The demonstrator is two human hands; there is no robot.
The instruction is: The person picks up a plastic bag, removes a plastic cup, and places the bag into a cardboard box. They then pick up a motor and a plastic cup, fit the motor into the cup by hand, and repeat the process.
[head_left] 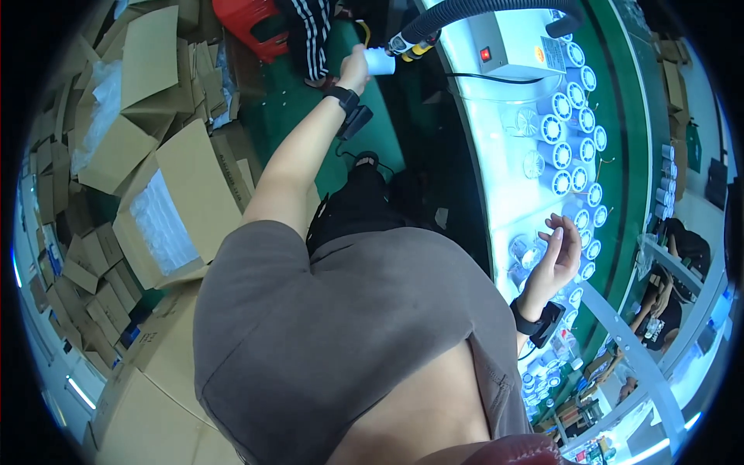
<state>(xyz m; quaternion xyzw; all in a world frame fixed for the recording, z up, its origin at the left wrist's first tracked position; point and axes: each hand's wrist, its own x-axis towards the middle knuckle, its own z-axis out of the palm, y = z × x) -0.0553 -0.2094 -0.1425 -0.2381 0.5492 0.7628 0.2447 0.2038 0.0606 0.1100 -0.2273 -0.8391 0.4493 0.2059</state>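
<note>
My left hand (354,71) is closed around a small white cylinder (380,61), stretched out to the far left of the worktable. The cylinder's end is at the nozzle (401,45) of a black corrugated hose (480,11); whether they touch I cannot tell. Over the table's right side, my right hand (561,252) is raised with its fingers apart and loosely curled, nothing in it. Around it stand rows of clear cylinders with white slotted ends (552,129). A few clear round parts (533,164) lie nearer the table's left edge.
A white box with a red switch (515,46) sits at the table's far end, its black cable (496,76) trailing. Open cardboard boxes (198,186) crowd the left. A person in striped trousers (310,31) is by a red stool (248,27). A metal frame (628,341) stands right.
</note>
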